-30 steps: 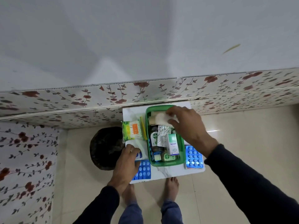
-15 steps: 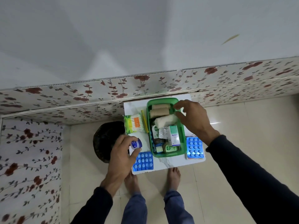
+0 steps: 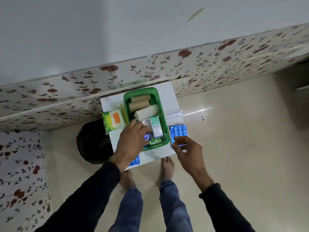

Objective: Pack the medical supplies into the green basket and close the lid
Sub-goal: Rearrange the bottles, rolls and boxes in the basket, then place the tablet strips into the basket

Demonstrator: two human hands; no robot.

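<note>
The green basket stands open on a small white table. Inside lie two brown bandage rolls, a white gauze roll and a white-green medicine box. My left hand reaches over the basket's near left corner, holding a small blue-capped jar. My right hand has its fingers spread, its fingertips touching a blue pill blister lying right of the basket. A second blue blister peeks out under my left wrist. A green cotton-swab pack lies left of the basket.
A clear plastic sleeve lies on the table right of the basket. A dark round bin stands on the floor left of the table. The floral-panelled wall runs right behind the table. My bare feet stand at its front edge.
My left hand lifted the small jar from the table's left side and carried it over the basket. My right hand left the gauze roll in the basket and dropped to the right blister.
</note>
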